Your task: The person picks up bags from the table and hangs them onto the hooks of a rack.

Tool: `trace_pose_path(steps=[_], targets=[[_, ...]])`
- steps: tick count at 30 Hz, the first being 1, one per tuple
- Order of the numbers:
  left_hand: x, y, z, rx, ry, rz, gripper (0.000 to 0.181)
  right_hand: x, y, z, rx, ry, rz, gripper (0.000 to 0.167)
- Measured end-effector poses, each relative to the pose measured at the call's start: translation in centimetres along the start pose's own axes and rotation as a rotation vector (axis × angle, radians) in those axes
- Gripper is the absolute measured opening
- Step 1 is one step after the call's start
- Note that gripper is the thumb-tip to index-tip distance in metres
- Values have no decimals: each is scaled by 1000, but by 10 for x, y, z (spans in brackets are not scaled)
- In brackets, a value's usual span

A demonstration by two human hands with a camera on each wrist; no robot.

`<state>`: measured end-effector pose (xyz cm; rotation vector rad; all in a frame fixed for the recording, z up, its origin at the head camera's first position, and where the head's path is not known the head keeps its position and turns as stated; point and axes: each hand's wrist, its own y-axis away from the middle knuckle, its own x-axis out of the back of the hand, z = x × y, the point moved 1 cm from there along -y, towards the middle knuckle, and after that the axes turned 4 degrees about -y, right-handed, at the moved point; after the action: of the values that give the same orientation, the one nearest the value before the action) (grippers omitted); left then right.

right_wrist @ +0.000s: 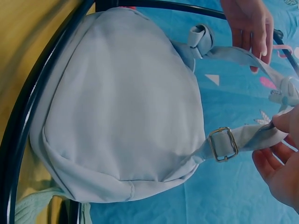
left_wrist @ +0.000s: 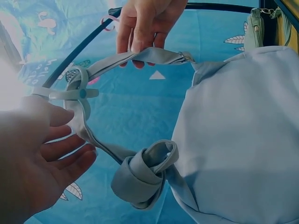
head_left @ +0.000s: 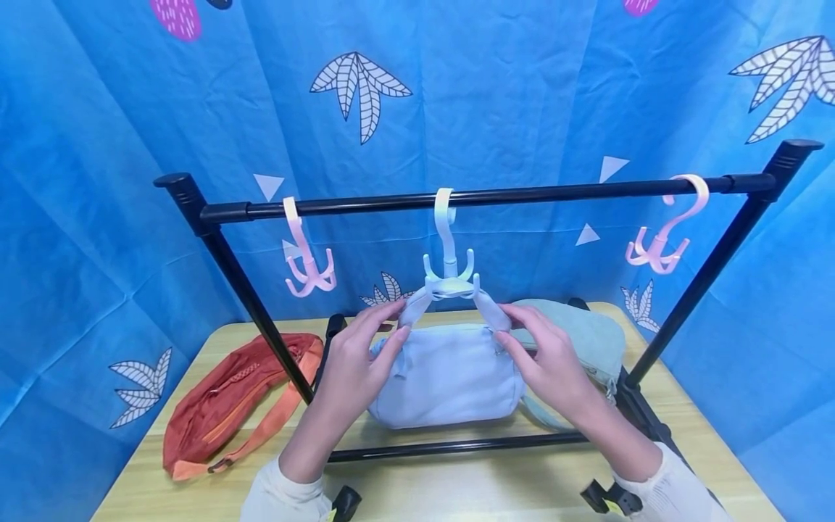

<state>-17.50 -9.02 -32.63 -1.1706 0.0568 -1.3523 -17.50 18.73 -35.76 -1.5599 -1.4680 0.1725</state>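
Pale-blue bag (head_left: 450,377), 1: below and between the fingers, long axis along the rail (head_left: 365,204), neither hand clearly nearer; strap (head_left: 492,312) at the central pale-blue hook (head_left: 446,235). Left hand (head_left: 362,351), right hand (head_left: 544,355): each pinching one strap side. Other bags, 2: red bag (head_left: 222,395), table's (head_left: 457,496) left edge; green bag (head_left: 577,333), far-right corner. Pink hooks (head_left: 312,280), 2.

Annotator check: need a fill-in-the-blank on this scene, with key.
The strap of the pale blue bag loops over the ____ of three hooks.
Both outer hooks are ____.
In the head view, the green bag lies on the ____ side.
The strap's knot is nearer the ____ hand.
Key: middle; pink; right; left.
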Motion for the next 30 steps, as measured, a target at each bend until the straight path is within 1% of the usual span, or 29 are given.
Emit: trace_pose_path(steps=[5,8,16,19,26,30], targets=[[2,2,1,-38,-6,50,40,1,2,0,16,21,15,44],[3,4,1,-52,-9,64,38,1,3,1,20,16,16,44],[4,8,4,-43,-14,59,35,4,7,0,12,-7,21,44],[4,9,5,-55,-22,64,34,5,9,1,5,-3,25,45],[6,15,8,-69,-41,101,33,8,14,2,-16,17,20,46],[5,17,10,-73,-26,92,32,9,16,2,-26,13,17,44]])
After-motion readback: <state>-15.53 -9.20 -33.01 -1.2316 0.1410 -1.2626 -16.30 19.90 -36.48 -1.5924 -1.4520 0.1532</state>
